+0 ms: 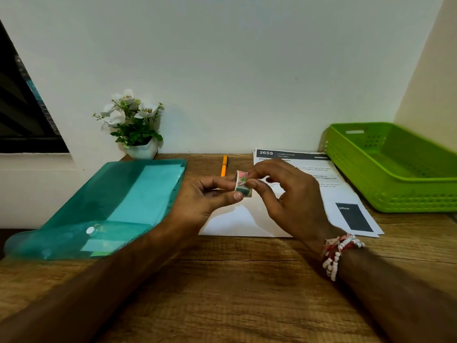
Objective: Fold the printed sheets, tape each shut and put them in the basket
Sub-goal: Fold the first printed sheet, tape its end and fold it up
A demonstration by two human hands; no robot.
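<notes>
A small roll of patterned tape [242, 183] is held above the desk between both hands. My left hand [210, 196] grips the roll with thumb and fingers. My right hand [289, 194] pinches the tape's top edge with thumb and forefinger. Under the hands lies a folded white sheet [237, 222]. Beside it, printed sheets [346, 194] headed "2659 LIVING ROOM" are stacked flat. The green plastic basket [395, 189] stands at the right, with nothing visible inside.
A teal plastic folder [111, 206] with papers inside lies at the left of the wooden desk [235, 280]. An orange pen [224, 166] lies near the wall. A white pot of white flowers [134, 125] stands at the back left. A dark window is at far left.
</notes>
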